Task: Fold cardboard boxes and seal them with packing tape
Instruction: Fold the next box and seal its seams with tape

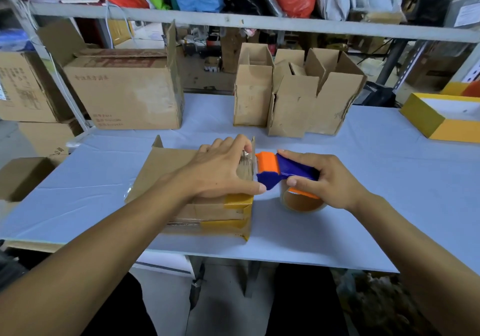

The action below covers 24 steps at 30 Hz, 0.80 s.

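Head view: pale table (pixel 363 179) (cluttered shelving (pixel 259 22) behind) bearing cardboard boxes (pixel 293 96).

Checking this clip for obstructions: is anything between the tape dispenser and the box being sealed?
Nothing visible. The tape dispenser in the right hand sits right at the box edge; the left hand presses the box top beside it.

box (pixel 166 169) on table (pixel 389 179) | tape dispenser (pixel 283 172) just right | boxes (pixel 293 96) behind, perhaps nested

You face a large brown cardboard box (pixel 124 94) printed with faded red Chinese characters, too blurred for you to read.
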Motion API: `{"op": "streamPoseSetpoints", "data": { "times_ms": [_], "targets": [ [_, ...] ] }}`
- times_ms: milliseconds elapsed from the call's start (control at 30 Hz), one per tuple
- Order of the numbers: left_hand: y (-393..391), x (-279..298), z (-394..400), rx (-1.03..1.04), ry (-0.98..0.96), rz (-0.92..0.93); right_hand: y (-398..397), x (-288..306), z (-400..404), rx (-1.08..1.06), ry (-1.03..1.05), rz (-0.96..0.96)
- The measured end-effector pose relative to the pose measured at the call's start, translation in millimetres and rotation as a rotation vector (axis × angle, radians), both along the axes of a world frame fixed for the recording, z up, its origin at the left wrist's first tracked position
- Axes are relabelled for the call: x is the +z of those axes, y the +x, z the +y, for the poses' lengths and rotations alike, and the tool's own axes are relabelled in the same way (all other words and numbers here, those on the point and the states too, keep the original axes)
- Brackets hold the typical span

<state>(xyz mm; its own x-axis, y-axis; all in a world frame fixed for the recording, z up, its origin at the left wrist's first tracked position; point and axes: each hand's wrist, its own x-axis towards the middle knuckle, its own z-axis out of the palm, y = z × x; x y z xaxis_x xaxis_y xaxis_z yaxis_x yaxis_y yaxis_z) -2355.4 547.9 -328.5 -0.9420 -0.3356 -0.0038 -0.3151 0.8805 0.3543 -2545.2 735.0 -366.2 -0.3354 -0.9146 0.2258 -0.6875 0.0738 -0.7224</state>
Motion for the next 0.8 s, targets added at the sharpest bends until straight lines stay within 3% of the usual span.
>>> {"op": "streamPoseSetpoints", "data": {
  "times_ms": [200, 467, 667, 800],
  "targets": [
    [-0.5, -0.1, 0.4, -0.038, 0.015, -0.020, -15.8, 4.2, 6.7, 0.009, 0.131, 0.123],
    [-2.4, -2.4, -1.0, -0.059, 0.010, -0.012, -27.2, 8.8, 23.1, -0.001, 0.144, 0.121],
    [-0.5, -2.0, -0.3, -0.068, 0.008, -0.019, -17.5, 16.5, -0.6, 0.036, 0.260, 0.394],
    [-1.8, -2.7, -0.8, -0.076, -0.023, -0.019, -8.6, 17.0, -11.5, 0.050, 0.303, 0.441]
  ]
}}
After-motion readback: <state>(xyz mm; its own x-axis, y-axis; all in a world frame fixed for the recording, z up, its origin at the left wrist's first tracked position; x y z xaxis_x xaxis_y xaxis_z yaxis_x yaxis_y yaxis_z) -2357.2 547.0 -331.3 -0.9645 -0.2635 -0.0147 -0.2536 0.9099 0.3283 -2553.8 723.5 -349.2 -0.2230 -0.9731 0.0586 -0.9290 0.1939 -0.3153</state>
